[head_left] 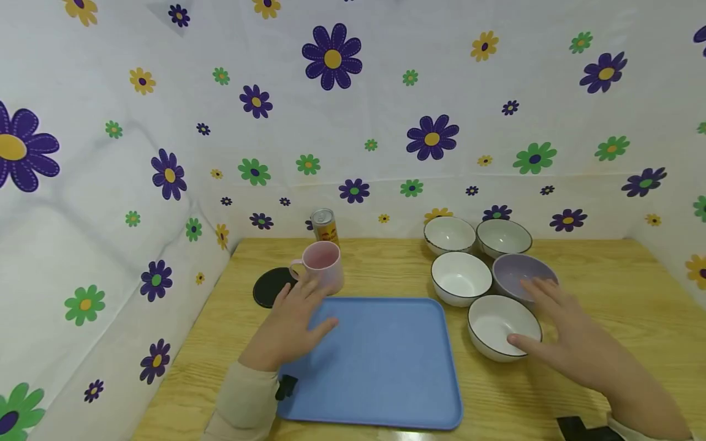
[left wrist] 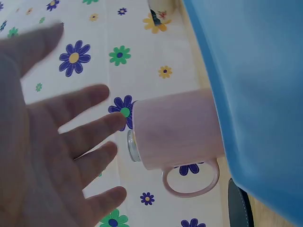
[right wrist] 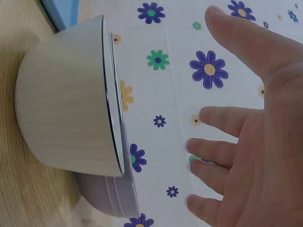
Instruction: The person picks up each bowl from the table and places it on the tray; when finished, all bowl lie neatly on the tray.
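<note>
My left hand hovers over the left edge of a blue tray, fingers spread, holding nothing. Just past its fingertips stands a pink mug with its handle to the left; the left wrist view shows the mug beyond the tray rim. My right hand is spread above the nearest white bowl and a purple bowl, with nothing in its grasp. Seen from the right wrist, the white bowl stands below the fingers, apart from them.
Behind the mug stands a yellow drink can, and a black round coaster lies left of it. More bowls cluster right of the tray on the wooden table. A flowered cloth hangs behind and along the sides.
</note>
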Motion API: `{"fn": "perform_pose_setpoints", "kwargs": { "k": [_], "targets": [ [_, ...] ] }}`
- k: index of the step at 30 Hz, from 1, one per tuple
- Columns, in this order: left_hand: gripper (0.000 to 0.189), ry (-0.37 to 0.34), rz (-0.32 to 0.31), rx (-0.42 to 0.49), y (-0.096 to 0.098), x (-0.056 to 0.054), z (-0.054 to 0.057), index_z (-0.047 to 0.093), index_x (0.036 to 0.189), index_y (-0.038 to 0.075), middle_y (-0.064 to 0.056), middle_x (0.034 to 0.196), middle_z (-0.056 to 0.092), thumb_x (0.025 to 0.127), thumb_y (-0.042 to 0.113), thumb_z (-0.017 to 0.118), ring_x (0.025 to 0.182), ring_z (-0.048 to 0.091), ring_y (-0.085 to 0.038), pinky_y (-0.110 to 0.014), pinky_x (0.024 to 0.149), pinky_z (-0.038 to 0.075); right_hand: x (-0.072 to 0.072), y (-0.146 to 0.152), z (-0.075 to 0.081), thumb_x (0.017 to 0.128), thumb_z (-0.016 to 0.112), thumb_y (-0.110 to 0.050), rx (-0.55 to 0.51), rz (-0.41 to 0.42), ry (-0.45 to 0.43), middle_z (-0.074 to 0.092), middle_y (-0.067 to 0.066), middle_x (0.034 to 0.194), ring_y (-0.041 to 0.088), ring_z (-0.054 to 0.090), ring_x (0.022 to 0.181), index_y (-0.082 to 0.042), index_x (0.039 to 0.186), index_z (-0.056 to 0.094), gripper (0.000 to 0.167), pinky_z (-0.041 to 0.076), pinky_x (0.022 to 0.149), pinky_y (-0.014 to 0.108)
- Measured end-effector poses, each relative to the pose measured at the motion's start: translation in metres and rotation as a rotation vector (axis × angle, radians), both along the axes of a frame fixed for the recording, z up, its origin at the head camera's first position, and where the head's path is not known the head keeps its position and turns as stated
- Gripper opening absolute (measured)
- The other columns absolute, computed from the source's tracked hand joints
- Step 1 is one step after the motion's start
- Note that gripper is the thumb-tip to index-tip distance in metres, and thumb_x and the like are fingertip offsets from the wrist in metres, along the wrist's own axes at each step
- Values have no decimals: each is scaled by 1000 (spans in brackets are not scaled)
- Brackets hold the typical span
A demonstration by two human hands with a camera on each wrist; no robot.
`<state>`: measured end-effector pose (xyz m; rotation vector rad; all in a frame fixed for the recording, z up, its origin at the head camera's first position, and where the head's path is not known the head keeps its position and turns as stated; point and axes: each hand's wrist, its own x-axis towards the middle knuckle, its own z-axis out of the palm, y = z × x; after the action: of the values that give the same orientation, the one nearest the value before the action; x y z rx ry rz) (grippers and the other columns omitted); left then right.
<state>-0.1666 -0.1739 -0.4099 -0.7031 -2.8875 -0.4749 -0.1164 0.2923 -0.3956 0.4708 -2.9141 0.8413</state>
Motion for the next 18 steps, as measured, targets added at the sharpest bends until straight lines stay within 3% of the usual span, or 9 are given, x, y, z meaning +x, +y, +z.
{"fn": "perform_pose_setpoints", "kwargs": {
  "k": [3,7,10,12,15,18],
  "targets": [
    [41,-12,77,59,-8,2,-3,67,125,9,-9,129,63,97,39,65,124,55,-28,-51,106,41,1,4,-1,88,78,-42,-21,-37,-48,40,28,149,54,34,136,-1,153,35,87,32,97,74],
    [28,-165,234,163,-27,4,-8,68,112,9,-2,105,65,99,34,64,90,60,-18,-40,82,51,5,14,-13,89,78,-40,-43,-60,-77,49,23,142,44,49,122,-5,151,39,82,48,93,48],
    [37,-300,326,224,-43,1,-15,64,123,7,-5,109,64,102,36,58,89,60,-19,-40,79,51,8,23,-25,89,79,-33,-97,-54,-110,46,23,143,43,53,118,0,154,31,88,51,82,26],
    [46,-379,364,249,-53,-1,-20,59,133,6,-8,116,64,103,40,54,95,62,-22,-42,81,52,7,26,-34,89,79,-28,-147,-42,-139,42,25,144,46,51,119,3,156,22,93,50,80,20],
    [56,-508,395,300,-63,0,-32,51,144,4,-12,121,64,104,43,51,99,64,-23,-43,82,52,3,27,-45,90,78,-22,-209,-15,-203,33,29,149,50,49,122,3,159,9,101,50,80,19],
    [55,-597,383,381,-65,5,-41,50,145,3,-10,114,66,105,40,52,90,65,-21,-40,76,53,-2,24,-55,90,78,-22,-238,-1,-248,26,32,153,45,49,124,-2,161,2,105,50,81,17]
  ]
}}
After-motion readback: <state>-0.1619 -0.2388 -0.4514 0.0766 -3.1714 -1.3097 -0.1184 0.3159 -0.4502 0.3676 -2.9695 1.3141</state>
